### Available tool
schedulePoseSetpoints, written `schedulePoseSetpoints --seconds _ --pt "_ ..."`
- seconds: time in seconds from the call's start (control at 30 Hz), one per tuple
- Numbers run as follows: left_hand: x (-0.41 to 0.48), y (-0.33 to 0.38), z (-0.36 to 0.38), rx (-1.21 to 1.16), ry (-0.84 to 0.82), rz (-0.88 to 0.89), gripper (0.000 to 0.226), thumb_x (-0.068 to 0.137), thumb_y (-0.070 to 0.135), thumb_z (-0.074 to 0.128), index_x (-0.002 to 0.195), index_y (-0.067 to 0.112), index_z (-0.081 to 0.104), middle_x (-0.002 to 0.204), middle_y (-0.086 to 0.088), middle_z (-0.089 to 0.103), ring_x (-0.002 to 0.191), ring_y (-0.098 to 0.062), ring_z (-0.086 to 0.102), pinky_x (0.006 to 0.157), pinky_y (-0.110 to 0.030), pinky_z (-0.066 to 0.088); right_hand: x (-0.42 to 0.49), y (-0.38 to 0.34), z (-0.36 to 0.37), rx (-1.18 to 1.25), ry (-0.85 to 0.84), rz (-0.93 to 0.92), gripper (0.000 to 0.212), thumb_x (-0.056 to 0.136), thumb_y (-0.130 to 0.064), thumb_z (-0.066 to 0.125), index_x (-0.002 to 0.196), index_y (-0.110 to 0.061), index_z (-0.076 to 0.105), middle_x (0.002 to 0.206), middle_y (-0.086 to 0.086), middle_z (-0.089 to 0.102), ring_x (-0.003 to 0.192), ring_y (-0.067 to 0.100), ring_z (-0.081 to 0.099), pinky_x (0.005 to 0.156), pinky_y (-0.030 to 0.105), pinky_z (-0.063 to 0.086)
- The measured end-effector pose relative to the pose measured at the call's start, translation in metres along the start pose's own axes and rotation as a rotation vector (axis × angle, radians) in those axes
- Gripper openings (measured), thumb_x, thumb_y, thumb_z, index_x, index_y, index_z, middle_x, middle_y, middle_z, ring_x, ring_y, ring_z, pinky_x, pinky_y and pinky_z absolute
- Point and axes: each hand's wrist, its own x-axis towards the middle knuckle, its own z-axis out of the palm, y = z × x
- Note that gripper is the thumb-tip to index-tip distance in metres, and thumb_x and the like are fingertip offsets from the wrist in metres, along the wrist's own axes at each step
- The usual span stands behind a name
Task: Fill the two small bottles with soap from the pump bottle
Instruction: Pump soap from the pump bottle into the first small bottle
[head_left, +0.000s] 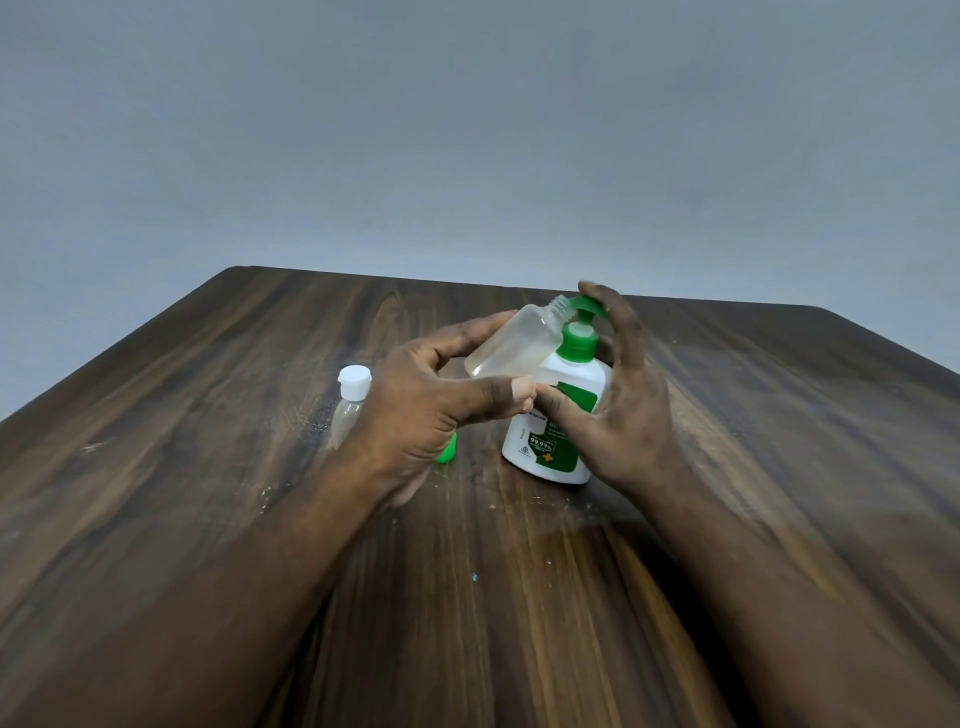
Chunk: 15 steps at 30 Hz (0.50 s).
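The left hand (415, 410) grips 1 uncapped translucent bottle (511, 345), seemingly near-empty; the right hand (623, 395) clasps the white green-topped pump bottle (556, 431); the white-capped clear bottle (350, 400) waits left of the left fingers (467, 332).

Left hand (431, 400): curled round the small bottle (511, 345).
Right hand (626, 395): arched over the pump bottle (576, 375), forefinger laid on top, thumb against its front.
Forearms: extended forward, converging.

The light is dim and even, and only a soft shadow lies on the table (218, 467) under the right hand (626, 410). The wide lens bends the far table edges, and the near part looks slightly blurred.
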Motion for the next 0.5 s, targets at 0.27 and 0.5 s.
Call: schedulePoseSetpoints --seconds 0.27,0.5 --pt "-0.0048 -0.0052 -0.0012 0.321 0.041 0.113 0.051 0.074 0.034 0.084 0.123 0.019 0.076 0.109 -0.002 0.080 0.098 -0.019 0.078 0.081 -0.029 0.062 0.0018 0.0024 -0.0012 0.016 -0.009 -0.010 0.085 0.082 -0.031 0.092 0.149 -0.036 0.040 0.135 -0.009 0.067 0.116 0.007 0.070 0.090 0.039 0.062" --pt "-0.0038 -0.0093 -0.0041 0.386 0.030 0.127 0.044 0.086 0.030 0.084 0.127 0.017 0.073 0.109 -0.005 0.080 0.101 -0.025 0.076 0.089 -0.045 0.063 0.0002 -0.0007 -0.0011 0.008 -0.023 -0.015 0.091 0.082 -0.028 0.092 0.155 -0.033 0.038 0.130 -0.014 0.067 0.111 0.002 0.070 0.087 0.021 0.059"
